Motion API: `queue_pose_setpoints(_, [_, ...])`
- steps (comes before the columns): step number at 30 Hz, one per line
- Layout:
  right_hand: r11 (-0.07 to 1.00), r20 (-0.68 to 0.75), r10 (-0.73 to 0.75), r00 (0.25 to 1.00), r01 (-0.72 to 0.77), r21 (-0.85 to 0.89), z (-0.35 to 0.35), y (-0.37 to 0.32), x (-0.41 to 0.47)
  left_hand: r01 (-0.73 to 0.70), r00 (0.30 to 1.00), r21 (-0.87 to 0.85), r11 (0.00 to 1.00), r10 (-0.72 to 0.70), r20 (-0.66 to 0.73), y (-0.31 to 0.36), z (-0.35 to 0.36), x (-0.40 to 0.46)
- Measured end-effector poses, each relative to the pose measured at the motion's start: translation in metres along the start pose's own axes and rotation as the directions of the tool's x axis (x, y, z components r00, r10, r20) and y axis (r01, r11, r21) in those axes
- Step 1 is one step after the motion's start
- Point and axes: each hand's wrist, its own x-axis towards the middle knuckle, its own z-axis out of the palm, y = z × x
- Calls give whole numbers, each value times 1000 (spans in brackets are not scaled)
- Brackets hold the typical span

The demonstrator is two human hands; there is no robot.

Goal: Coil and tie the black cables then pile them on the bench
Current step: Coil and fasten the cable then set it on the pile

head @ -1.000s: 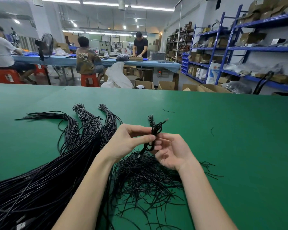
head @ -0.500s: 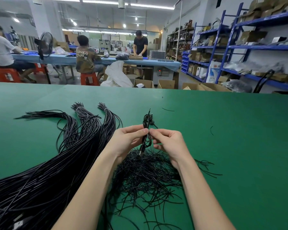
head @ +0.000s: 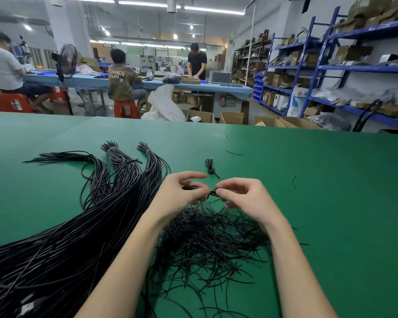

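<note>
My left hand (head: 182, 193) and my right hand (head: 246, 198) meet fingertip to fingertip above the green bench (head: 331, 203). Both pinch a small black cable (head: 213, 193); only a short dark piece shows between the fingers, the rest is hidden inside my hands. One coiled, tied black cable (head: 210, 167) lies on the bench just beyond my hands. Below my hands sits a loose heap of short thin black ties (head: 207, 239). Thick bundles of long black cables (head: 83, 226) fan out to the left, touching my left forearm.
A few stray black bits (head: 294, 182) lie on the bench to the right. Beyond the bench's far edge are cardboard boxes (head: 231, 117), blue shelving (head: 331, 67) and several people at a blue table (head: 216, 88).
The cable I held upright between my hands has come down level and is now mostly hidden in my fingers. My hands moved slightly nearer together and lower.
</note>
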Motion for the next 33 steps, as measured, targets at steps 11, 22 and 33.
queue_pose_setpoints(11, [918,-158,286,945,-223,327,14,27,12,50,987,-299,953,-93,-130,-14,6,4])
queue_pose_setpoints(22, [984,-489,176,854,-158,79,30,37,118,128,977,-300,945,-173,-127,-24,-6,9])
queue_pose_setpoints(33, [884,-319,237,918,-340,-321,29,50,148,155,976,-277,948,-190,-103,-24,-7,9])
